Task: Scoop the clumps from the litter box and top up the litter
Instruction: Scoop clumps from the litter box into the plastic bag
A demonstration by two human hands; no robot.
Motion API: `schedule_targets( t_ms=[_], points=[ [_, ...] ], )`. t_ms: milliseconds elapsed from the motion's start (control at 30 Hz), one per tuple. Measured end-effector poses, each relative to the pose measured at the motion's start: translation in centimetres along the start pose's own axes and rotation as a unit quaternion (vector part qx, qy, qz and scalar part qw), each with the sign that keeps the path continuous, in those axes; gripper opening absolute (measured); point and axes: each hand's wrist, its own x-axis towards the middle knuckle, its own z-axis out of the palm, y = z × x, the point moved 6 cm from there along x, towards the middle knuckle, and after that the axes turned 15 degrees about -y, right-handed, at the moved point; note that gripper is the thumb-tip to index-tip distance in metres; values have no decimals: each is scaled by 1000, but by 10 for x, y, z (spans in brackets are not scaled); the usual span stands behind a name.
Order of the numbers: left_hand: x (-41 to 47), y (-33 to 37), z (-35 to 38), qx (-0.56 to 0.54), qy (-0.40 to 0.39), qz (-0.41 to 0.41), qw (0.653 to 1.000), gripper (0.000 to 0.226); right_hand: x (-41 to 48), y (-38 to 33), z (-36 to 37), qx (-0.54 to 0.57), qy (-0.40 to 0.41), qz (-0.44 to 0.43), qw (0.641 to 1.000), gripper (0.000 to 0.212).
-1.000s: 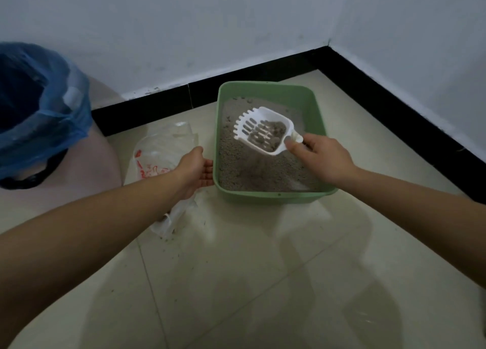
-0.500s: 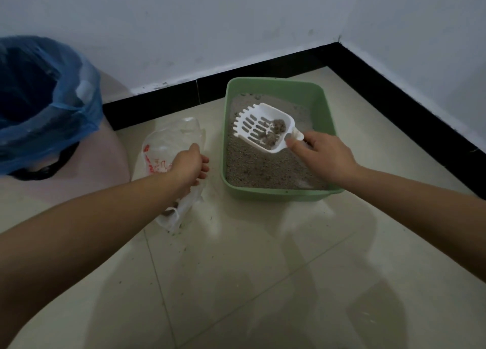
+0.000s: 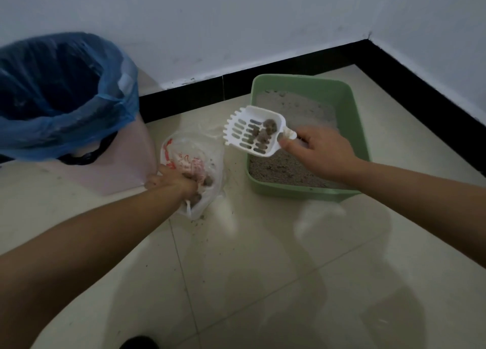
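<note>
right hand (image 3: 323, 154) grips white slotted scoop (image 3: 240, 127) carrying grey clumps (image 3: 269, 125) while left hand (image 3: 176, 181) clutches clear bag (image 3: 196, 155).

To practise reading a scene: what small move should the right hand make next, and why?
Probably carry the scoop leftward over the plastic bag and tip it: clumps sit in it, and the left hand grips the bag beside the litter box.

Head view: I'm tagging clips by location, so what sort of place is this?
Probably a room corner in a home, kept for a cat: a green litter box on a tiled floor, white walls with a black baseboard, and a bin lined with a blue bag.
</note>
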Motion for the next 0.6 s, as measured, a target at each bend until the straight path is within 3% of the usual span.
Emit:
schedule_targets(
  t_ms=[100, 200, 600],
  points=[
    [11, -12, -3, -129, -16, 54, 990, 69, 7, -10, 5, -16, -6, -13, 1000, 61],
    [8, -17, -12, -176, -20, 111, 978, 26, 16, -22, 9, -30, -17, -24, 999, 62],
    [20, -51, -34, -244, -73, 116, 960, 25, 59, -74, 36, -78, -46, -65, 994, 61]
  ],
)
